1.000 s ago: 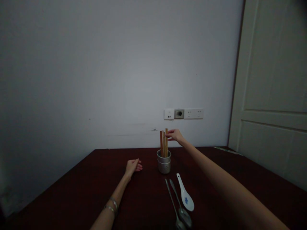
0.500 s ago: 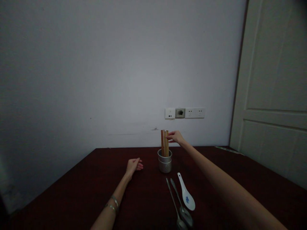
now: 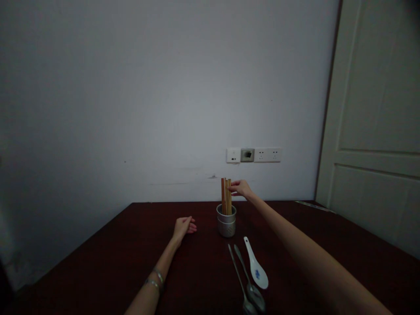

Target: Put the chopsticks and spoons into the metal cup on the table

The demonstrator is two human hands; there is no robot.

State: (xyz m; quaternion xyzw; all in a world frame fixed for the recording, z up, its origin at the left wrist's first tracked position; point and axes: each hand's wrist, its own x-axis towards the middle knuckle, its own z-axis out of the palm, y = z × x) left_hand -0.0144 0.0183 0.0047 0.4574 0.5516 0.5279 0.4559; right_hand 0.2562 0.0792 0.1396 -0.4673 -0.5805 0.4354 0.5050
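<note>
Several wooden chopsticks (image 3: 223,197) stand upright in a round metal utensil holder (image 3: 226,228) on the dark red table. My right hand (image 3: 240,188) reaches in from the right, its thumb and fingers closed on the upper part of the chopsticks on the right side of the bunch. How many it grips I cannot tell. My left hand (image 3: 184,227) rests on the table left of the holder, empty, with its fingers loosely bent and apart. In front of the holder lie a white soup spoon (image 3: 257,267) with a blue mark and two metal spoons (image 3: 254,295).
The dark red table (image 3: 108,262) reaches back to a pale wall (image 3: 183,109) with a row of sockets (image 3: 267,155). At the right stands a panelled door (image 3: 374,122). A thin flat strip (image 3: 315,205) lies near the table's back right edge.
The whole view has shifted very slightly. Both hands, the chopsticks and the spoons keep the same places relative to one another.
</note>
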